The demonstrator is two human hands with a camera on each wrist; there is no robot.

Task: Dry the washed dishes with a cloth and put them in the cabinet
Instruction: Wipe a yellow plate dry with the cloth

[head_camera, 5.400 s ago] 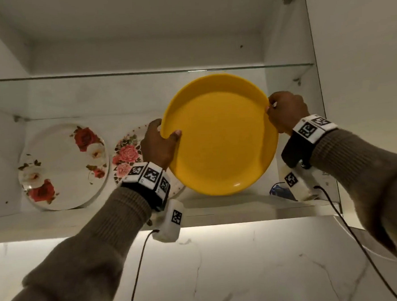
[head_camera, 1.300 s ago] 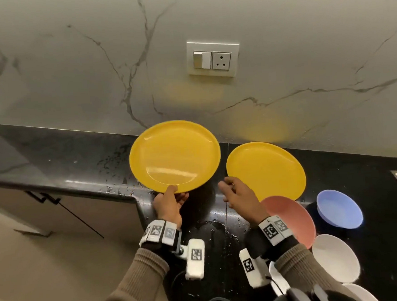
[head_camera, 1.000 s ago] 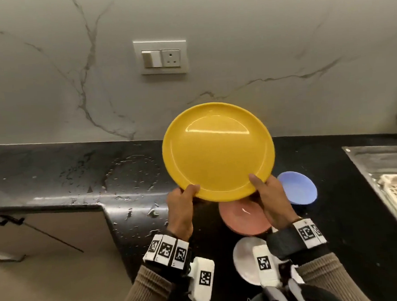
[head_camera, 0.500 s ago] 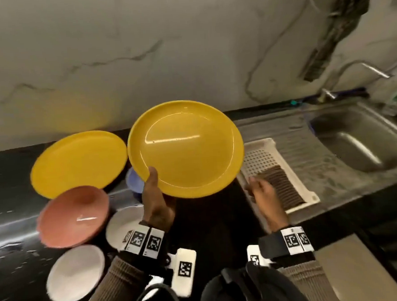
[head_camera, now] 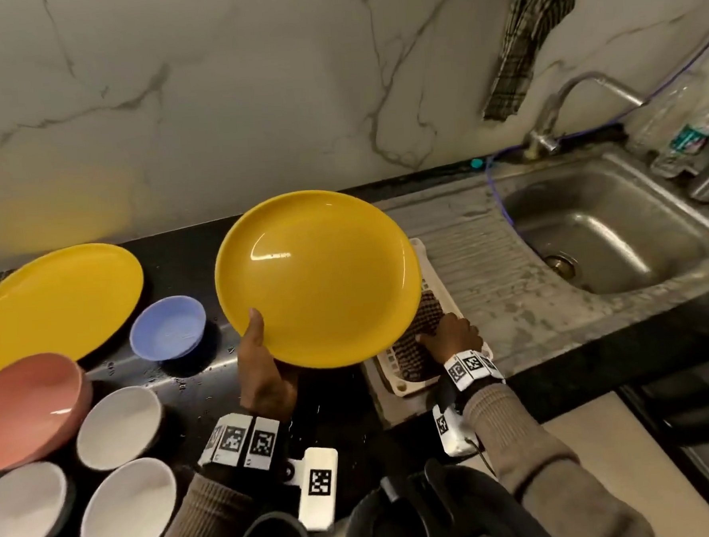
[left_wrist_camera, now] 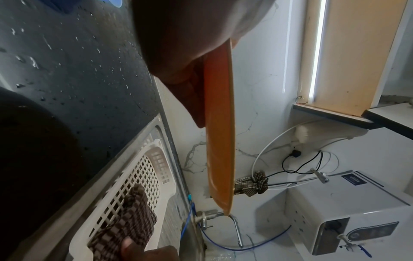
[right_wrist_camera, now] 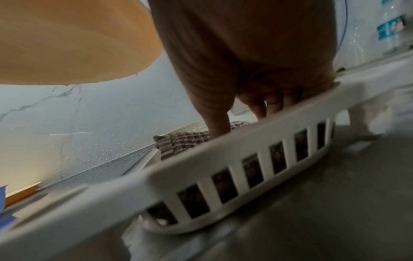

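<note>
Plate held, cloth reached

Your left hand pinches the stiff, slick yellow plate at its rim; your right hand fingers touch the soft cloth, grasp unclear.

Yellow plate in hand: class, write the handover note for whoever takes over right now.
Left hand grips the raised yellow plate by its near rim.
Right hand reaches into the white basket on the drainboard, fingers on the checked cloth; grasp unclear.
Waiting on the black counter: second yellow plate, blue bowl, pink bowl, three white bowls.
Left: dry everything, then put it in the cabinet.
</note>
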